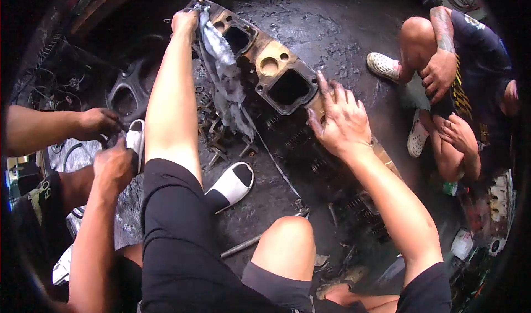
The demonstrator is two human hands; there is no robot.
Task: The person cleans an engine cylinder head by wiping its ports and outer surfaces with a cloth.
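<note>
A long metal engine part (pixel 255 53) with square openings and round holes lies diagonally from the top centre toward the lower right. My left hand (pixel 185 22) is closed on a dirty grey rag (pixel 221 53) at the part's upper left end, and the rag hangs down along its near side. My right hand (pixel 344 119) rests on the part beside the nearest square opening, its blackened fingers spread and nothing held in them. Rows of springs (pixel 296 137) show in the dark area below the part.
At the left, a co-worker's hands (pixel 113 152) are close together. Another person squats at the right, hands (pixel 440 72) near the knees. Small metal pieces (pixel 215 138), a rod (pixel 246 244) and a white shoe (pixel 235 183) are on the oily floor (pixel 343 36).
</note>
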